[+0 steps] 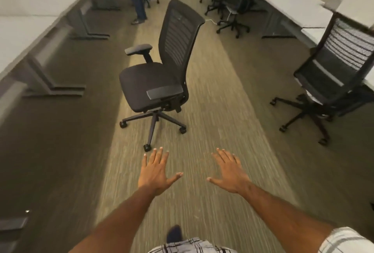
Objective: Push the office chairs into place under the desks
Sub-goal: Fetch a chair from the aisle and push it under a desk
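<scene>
Our left hand [155, 175] and right hand [230, 174] were stretched forward, fingers [159, 158] spread apart, holding nothing. Ahead of the fingers stood the chair [150, 83], untouched in the aisle. Next, we judged, we should grasp its back and roll it left under the table [26, 30].

Office chair [157, 66] (mid-aisle) beyond 2 hands

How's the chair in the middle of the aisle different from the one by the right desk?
The black mesh office chair in the aisle stands free on the carpet, seat facing left; the black mesh chair at right sits against a white desk. Its back shows a grey band; the aisle chair's is plain. Both have wheeled star bases.
</scene>
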